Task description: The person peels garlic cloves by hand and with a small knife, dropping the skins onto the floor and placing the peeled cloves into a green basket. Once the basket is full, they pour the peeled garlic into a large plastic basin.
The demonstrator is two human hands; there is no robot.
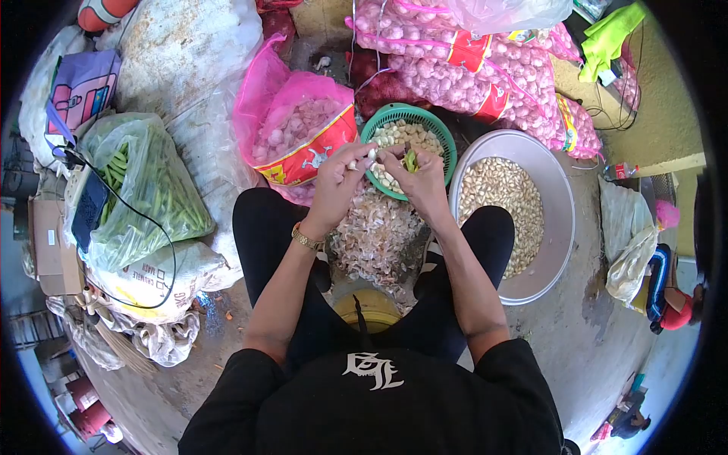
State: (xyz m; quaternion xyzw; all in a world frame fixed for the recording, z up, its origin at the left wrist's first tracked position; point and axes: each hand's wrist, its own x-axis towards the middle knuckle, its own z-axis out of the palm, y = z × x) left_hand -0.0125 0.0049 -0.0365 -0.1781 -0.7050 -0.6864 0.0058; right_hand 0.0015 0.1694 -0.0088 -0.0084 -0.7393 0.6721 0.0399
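My left hand (pixel 339 180) is closed, with a pale garlic clove (pixel 371 154) pinched at its fingertips. Close beside it, my right hand (pixel 422 180) is closed around a small yellow-green object (pixel 410 160) whose kind I cannot make out. Both hands are over the near side of a green plastic basket (pixel 449 144) of peeled garlic cloves (pixel 413 135). Below them, a heap of papery garlic skins (pixel 375 236) lies between my feet. Left of the basket stands an open pink mesh bag (pixel 262 83) of garlic bulbs (pixel 292 129).
A large pale basin (pixel 557 246) holds many garlic cloves (pixel 500 205) at my right. Full pink mesh sacks of garlic (pixel 455 80) are stacked behind the basket. On the left, a plastic bag of green pods (pixel 144 189) rests on white sacks. A broom (pixel 125 345) lies nearby.
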